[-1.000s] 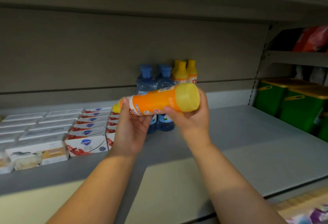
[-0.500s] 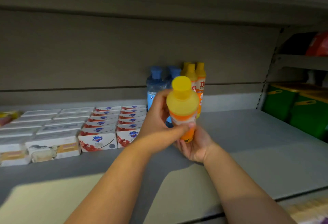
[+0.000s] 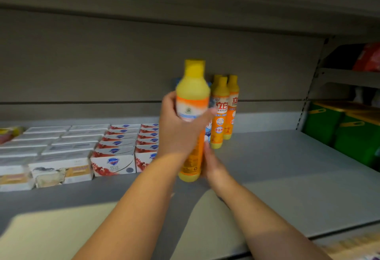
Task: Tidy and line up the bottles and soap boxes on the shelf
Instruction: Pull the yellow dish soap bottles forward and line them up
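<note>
I hold an orange dish-soap bottle with a yellow cap upright, its base just at the grey shelf. My left hand grips it round the upper label. My right hand lies against its lower right side with the fingers fairly straight, blurred. Right behind stand three matching orange bottles by the back wall. The blue bottles are almost hidden behind the held bottle. To the left lie rows of red-and-white soap boxes and white soap boxes.
Green bins with yellow lids stand in the bay to the right, past a shelf upright. Another shelf board hangs overhead. Bare shelf surface stretches from the bottles to the right upright and along the front edge.
The bottle went from lying sideways in both hands to upright and moved down toward the shelf. My left hand shifted to its upper label; my right slid from under the base to its side.
</note>
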A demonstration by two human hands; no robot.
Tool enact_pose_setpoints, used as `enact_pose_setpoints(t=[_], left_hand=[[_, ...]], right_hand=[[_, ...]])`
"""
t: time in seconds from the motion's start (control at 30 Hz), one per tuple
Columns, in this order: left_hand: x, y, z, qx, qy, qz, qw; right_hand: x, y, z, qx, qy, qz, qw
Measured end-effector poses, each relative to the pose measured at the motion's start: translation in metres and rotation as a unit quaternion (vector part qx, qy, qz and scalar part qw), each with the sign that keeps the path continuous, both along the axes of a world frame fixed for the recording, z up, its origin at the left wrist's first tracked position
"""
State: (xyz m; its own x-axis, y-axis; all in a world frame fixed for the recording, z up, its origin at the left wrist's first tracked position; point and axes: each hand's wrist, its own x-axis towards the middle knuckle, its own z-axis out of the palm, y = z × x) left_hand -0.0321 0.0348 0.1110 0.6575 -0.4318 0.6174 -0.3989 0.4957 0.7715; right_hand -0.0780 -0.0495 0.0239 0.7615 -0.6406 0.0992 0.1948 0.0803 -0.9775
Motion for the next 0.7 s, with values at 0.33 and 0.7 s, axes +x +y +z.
enact_pose_setpoints(t=[0.33, 0.7], left_hand=[[0.052, 0.014, 0.0, 0.013, 0.219, -0.265, 0.939], [0.042, 0.009, -0.015, -0.002, 0.225, -0.211, 0.951]], right_hand=[[-0.027, -0.009, 0.007, -0.068, -0.011, 0.187, 0.98], [-0.037, -0.014, 0.019, 0.16, -0.065, 0.333, 0.927]])
